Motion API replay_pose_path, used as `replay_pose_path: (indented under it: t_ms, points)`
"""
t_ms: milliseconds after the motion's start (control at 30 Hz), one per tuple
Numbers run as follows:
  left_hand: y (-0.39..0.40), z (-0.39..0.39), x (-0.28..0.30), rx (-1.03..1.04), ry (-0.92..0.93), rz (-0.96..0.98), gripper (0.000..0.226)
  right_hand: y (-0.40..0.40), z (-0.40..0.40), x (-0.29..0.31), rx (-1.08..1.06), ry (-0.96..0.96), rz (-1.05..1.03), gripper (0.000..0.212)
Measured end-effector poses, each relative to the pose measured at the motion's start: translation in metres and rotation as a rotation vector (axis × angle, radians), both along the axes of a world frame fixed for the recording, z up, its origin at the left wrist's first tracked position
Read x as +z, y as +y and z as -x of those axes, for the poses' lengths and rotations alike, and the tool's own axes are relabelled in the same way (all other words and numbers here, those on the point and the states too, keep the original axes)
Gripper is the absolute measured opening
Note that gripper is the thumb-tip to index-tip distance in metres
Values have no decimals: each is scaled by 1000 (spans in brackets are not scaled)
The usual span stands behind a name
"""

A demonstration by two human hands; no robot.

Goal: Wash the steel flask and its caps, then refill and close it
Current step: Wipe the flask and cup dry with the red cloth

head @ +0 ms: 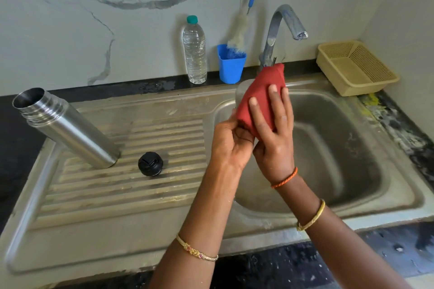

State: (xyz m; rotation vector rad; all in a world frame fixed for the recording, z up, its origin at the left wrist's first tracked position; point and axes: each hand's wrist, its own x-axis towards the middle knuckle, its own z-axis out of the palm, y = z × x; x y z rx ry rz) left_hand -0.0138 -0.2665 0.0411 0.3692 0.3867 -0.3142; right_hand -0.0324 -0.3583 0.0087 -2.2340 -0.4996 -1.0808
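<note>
While right hand (273,138) fingers press red cloth (261,96) around steel cap (242,91), left hand (231,141) pinches cloth's lower edge; flask (68,128) stands well left of fingers.

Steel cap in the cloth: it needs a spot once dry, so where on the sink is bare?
Bare: the drainboard in front of the black cap and right of it, and the basin. Crowded: the back ledge, with bottle, blue cup and basket.

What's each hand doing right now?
Left hand: closed on the steel cap wrapped in red cloth.
Right hand: pressing the red cloth.
</note>
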Motion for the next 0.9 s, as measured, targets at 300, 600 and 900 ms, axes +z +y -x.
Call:
replay_pose_path:
  t_ms: [300, 600, 900]
  points:
    - [24, -1, 0, -80, -124, -176, 29, -37, -30, 54, 504, 875, -617, 85]
    - [13, 6, -17, -33, -192, -1172, 31, -25, -53, 73, 356, 1155, 271, 74]
    - [27, 2, -2, -17, -36, -912, 27, 17, 19, 1, 15, 386, -4, 88]
